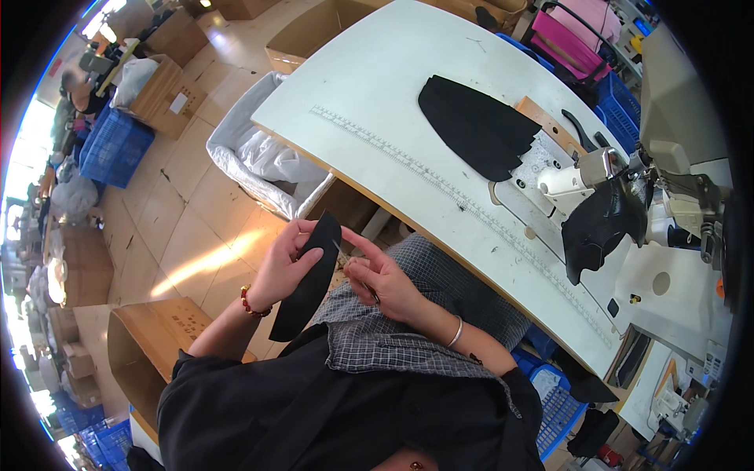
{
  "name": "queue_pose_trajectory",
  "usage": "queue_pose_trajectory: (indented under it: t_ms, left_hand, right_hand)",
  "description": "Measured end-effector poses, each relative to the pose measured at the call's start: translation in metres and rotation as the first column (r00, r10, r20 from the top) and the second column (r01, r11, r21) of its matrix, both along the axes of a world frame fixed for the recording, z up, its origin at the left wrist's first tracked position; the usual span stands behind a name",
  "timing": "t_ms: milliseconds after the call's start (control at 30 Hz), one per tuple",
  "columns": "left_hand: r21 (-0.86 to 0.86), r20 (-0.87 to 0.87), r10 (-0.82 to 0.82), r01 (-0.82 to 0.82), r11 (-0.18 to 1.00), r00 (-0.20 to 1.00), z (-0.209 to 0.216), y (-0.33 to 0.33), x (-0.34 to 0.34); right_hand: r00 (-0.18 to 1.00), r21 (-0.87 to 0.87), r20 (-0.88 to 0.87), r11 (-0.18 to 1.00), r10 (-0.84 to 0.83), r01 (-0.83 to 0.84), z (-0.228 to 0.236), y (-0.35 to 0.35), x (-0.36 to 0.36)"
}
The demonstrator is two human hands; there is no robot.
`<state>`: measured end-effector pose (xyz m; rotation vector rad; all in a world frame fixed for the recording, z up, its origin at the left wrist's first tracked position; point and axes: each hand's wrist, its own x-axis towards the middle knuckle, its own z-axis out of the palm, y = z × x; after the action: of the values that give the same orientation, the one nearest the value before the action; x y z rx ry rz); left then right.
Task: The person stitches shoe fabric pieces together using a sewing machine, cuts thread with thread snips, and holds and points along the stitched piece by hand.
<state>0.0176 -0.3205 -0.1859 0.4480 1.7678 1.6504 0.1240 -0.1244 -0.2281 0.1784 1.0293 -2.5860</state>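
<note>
My left hand (pixel 284 265) is closed on a black crescent-shaped fabric piece (pixel 305 294), with the thumb on its face. The piece stands nearly upright above my lap, off the table. My right hand (pixel 390 289) is closed around small metal scissors (pixel 338 246), mostly hidden in the palm. Their thin tip points at the right edge of the black piece, and the index finger reaches to that edge. On the white table lies a stack of black cut pieces (pixel 475 125). Another black shaped piece (pixel 601 224) rests by the sewing machine (pixel 573 179).
The white sewing table (pixel 369 78) has a printed ruler (pixel 440 184) along its near side. A white-lined bin (pixel 224 145) stands at its left end. Cardboard boxes (pixel 161 334) and a blue crate (pixel 118 149) are on the left. A blue basket (pixel 561 416) sits below right.
</note>
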Motion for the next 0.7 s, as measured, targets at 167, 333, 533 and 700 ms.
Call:
queue_pose_trajectory:
  t_ms: [167, 333, 533, 700]
  left_hand:
    - [0.0, -0.025, 0.079, -0.079, 0.997, 0.997, -0.004, 0.007, 0.007]
    - [0.016, -0.138, 0.09, -0.088, 0.996, 0.986, -0.007, 0.009, 0.01]
    - [0.015, -0.139, 0.106, -0.105, 0.994, 0.985, -0.006, 0.012, 0.015]
    - [0.068, -0.125, 0.161, -0.153, 0.986, 0.979, -0.005, 0.016, 0.013]
  right_hand:
    - [0.967, 0.048, 0.041, 0.967, -0.251, 0.249, -0.006, -0.005, -0.002]
    - [0.994, 0.104, 0.027, 0.989, -0.105, 0.102, -0.004, -0.008, -0.005]
    - [0.98, 0.059, -0.026, 0.978, -0.2, 0.201, -0.003, -0.006, -0.007]
    - [0.956, 0.048, -0.002, 0.955, -0.293, 0.292, -0.002, -0.01, -0.005]
